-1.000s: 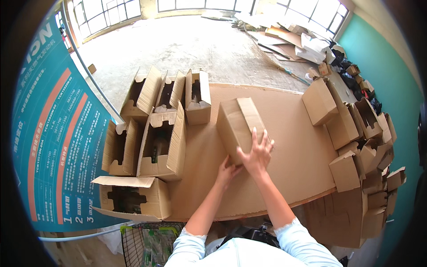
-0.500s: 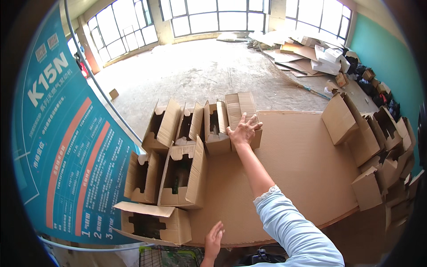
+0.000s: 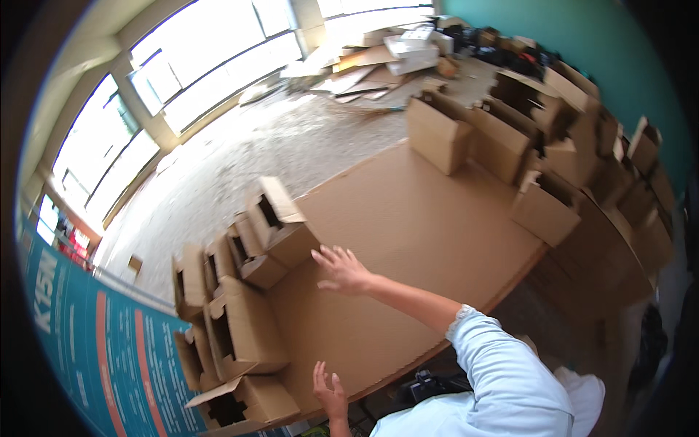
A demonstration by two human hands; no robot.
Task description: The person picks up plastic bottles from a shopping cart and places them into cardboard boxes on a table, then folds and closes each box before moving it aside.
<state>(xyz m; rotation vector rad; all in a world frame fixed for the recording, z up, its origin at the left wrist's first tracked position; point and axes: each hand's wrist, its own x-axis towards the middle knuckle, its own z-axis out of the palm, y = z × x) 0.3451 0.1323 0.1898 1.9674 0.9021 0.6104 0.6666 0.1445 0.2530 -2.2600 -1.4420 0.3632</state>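
My right hand (image 3: 341, 271) hovers over the cardboard-covered table (image 3: 393, 218), fingers spread and holding nothing. Just beyond its fingertips stands a brown carton (image 3: 293, 244) with its top flaps raised, at the end of a row of similar cartons. Near the table's front edge is my left hand (image 3: 331, 392), its fingers apart and nothing in them. Left of that hand lies a carton (image 3: 266, 400) with a flap folded out. Behind it a larger open-topped carton (image 3: 251, 324) stands among the others; what the cartons hold is too dark to make out.
More open cartons (image 3: 502, 138) crowd the table's right end, with a stack of them (image 3: 633, 197) beyond. A blue printed banner (image 3: 80, 342) stands at the left. Flattened cardboard and white foam (image 3: 408, 54) are heaped on the floor by the teal wall (image 3: 582, 44).
My view has swung to the right. My right hand has come off the end carton, whose flaps now stand up. My left hand stays near the front edge.
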